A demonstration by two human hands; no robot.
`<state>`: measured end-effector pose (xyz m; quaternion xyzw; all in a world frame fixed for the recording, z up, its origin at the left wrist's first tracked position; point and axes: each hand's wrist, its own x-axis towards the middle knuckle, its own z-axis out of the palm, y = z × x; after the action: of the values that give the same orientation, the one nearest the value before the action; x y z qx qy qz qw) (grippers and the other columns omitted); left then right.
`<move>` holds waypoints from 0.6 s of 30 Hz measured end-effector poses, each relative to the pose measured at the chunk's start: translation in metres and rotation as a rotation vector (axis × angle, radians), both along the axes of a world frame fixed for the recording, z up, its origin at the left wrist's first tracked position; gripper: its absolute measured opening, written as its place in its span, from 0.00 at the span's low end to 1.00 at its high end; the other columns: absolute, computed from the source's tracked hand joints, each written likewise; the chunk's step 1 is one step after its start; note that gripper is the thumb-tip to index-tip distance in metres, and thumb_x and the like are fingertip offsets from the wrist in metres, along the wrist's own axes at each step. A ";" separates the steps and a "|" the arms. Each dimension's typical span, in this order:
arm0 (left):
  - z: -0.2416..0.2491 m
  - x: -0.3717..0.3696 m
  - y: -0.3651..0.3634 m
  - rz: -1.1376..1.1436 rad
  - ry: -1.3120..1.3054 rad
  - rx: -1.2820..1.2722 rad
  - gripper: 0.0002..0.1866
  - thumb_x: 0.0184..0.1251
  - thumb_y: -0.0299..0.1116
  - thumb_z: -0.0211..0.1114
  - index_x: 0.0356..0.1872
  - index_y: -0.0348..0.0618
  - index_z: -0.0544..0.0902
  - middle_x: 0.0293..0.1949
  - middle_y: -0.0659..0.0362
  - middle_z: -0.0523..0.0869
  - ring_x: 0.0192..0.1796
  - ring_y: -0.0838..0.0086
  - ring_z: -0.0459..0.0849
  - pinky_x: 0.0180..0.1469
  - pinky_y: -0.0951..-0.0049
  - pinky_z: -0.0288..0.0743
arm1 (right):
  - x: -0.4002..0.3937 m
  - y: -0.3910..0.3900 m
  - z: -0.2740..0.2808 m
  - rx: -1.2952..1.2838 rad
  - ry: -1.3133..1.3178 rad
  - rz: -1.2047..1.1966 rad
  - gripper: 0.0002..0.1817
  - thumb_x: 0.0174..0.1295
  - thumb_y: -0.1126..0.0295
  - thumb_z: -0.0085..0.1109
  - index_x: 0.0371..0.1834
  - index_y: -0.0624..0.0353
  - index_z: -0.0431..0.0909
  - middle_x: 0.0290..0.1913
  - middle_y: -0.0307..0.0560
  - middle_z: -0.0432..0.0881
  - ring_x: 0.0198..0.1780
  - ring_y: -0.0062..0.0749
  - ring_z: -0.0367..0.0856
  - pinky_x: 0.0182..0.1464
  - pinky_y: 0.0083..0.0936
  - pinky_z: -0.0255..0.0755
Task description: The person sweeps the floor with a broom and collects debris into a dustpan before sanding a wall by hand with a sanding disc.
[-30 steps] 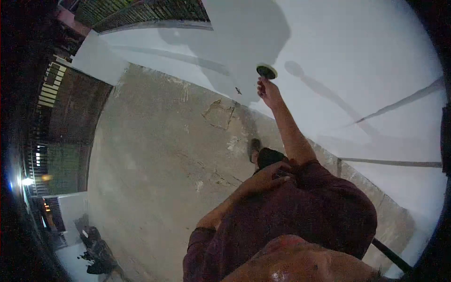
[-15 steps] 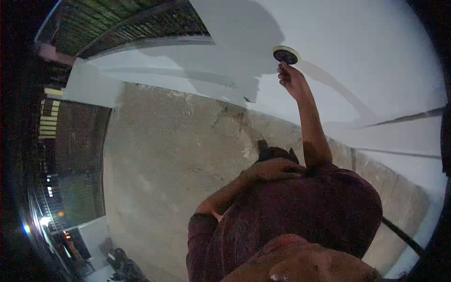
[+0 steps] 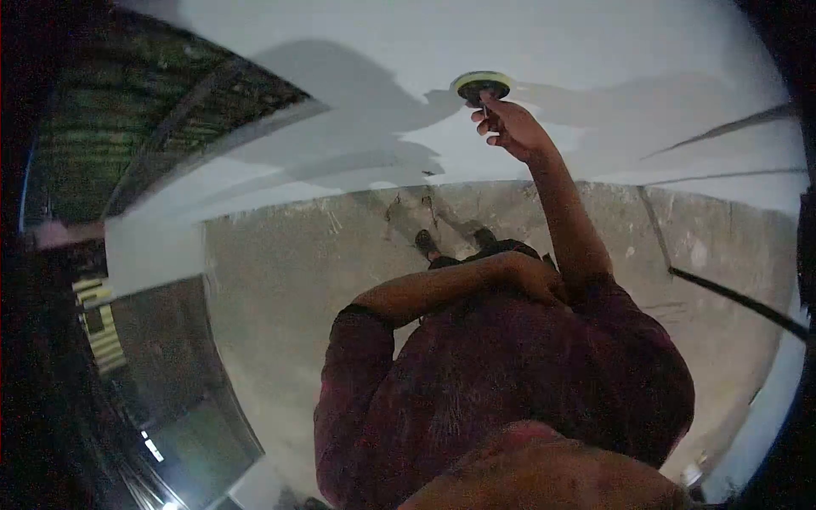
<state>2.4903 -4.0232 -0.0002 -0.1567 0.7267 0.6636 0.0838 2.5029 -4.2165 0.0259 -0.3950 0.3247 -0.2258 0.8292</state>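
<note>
My right hand [image 3: 512,129] is raised to the white wall [image 3: 586,51]. It is closed on a round pad [image 3: 486,89] with a black back and a pale yellow foam edge. The pad's yellow side faces the wall and appears to lie against it. Lower down, my left forearm crosses my torso. My left hand [image 3: 537,276] rests flat against the dark maroon shirt [image 3: 501,365], close to my right upper arm, with no object visible in it. Its fingertips are hard to make out.
Rough concrete floor [image 3: 289,280] meets the wall's foot, where my shoes [image 3: 427,244] stand. A dark barred opening [image 3: 187,110] is at upper left. On the right, a dark pole-like strip [image 3: 739,302] crosses the floor. Shadows fall across the wall.
My view has turned and tilted, and the pad with my right hand appears farther left and slightly higher. My left hand stays against my torso. Both shoes now show.
</note>
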 end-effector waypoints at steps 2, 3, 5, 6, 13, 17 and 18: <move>0.025 0.025 -0.010 -0.060 -0.053 0.033 0.32 0.75 0.57 0.54 0.65 0.41 0.77 0.63 0.45 0.79 0.64 0.51 0.78 0.68 0.53 0.68 | 0.006 0.000 -0.004 -0.014 0.053 -0.045 0.26 0.69 0.45 0.58 0.53 0.58 0.79 0.39 0.38 0.83 0.36 0.22 0.80 0.36 0.23 0.74; 0.026 0.036 -0.012 -0.092 -0.016 0.060 0.32 0.74 0.57 0.55 0.64 0.40 0.78 0.64 0.45 0.79 0.65 0.52 0.77 0.68 0.54 0.68 | 0.011 -0.001 -0.009 -0.028 0.103 -0.058 0.26 0.69 0.44 0.58 0.53 0.58 0.80 0.40 0.38 0.84 0.35 0.22 0.81 0.35 0.22 0.74; 0.025 0.060 -0.012 -0.147 0.014 0.081 0.32 0.74 0.57 0.56 0.63 0.39 0.78 0.64 0.46 0.78 0.65 0.52 0.76 0.68 0.55 0.67 | 0.018 -0.005 -0.028 -0.039 0.134 -0.073 0.27 0.69 0.44 0.57 0.52 0.59 0.80 0.40 0.40 0.85 0.36 0.23 0.82 0.35 0.22 0.75; 0.021 0.073 -0.010 -0.132 0.088 0.095 0.32 0.74 0.57 0.56 0.62 0.38 0.79 0.64 0.46 0.79 0.65 0.53 0.76 0.68 0.55 0.68 | 0.020 -0.006 -0.035 -0.044 0.169 -0.063 0.28 0.69 0.43 0.57 0.52 0.59 0.80 0.40 0.41 0.85 0.37 0.23 0.83 0.35 0.22 0.76; 0.001 0.141 0.014 -0.083 0.246 0.163 0.29 0.77 0.56 0.54 0.65 0.43 0.78 0.63 0.51 0.80 0.63 0.58 0.79 0.68 0.56 0.68 | 0.018 -0.001 -0.032 -0.139 0.219 -0.106 0.26 0.70 0.46 0.57 0.52 0.60 0.80 0.41 0.45 0.86 0.38 0.30 0.87 0.35 0.23 0.79; -0.032 0.158 0.022 -0.194 0.381 0.308 0.28 0.78 0.55 0.52 0.64 0.42 0.79 0.62 0.52 0.81 0.63 0.58 0.79 0.68 0.57 0.68 | 0.009 0.008 -0.050 -0.180 0.277 -0.199 0.28 0.68 0.46 0.58 0.54 0.62 0.79 0.42 0.50 0.86 0.40 0.35 0.88 0.34 0.24 0.82; -0.026 0.166 0.023 -0.165 0.271 0.303 0.29 0.78 0.56 0.52 0.62 0.42 0.80 0.61 0.52 0.81 0.63 0.59 0.79 0.68 0.57 0.68 | 0.011 0.008 -0.047 -0.184 0.301 -0.208 0.30 0.68 0.44 0.57 0.54 0.62 0.79 0.43 0.51 0.87 0.41 0.35 0.89 0.35 0.25 0.82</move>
<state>2.6566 -4.0002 -0.0265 0.0081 0.6334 0.7713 0.0622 2.5141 -4.2087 -0.0208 -0.4626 0.4622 -0.2774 0.7039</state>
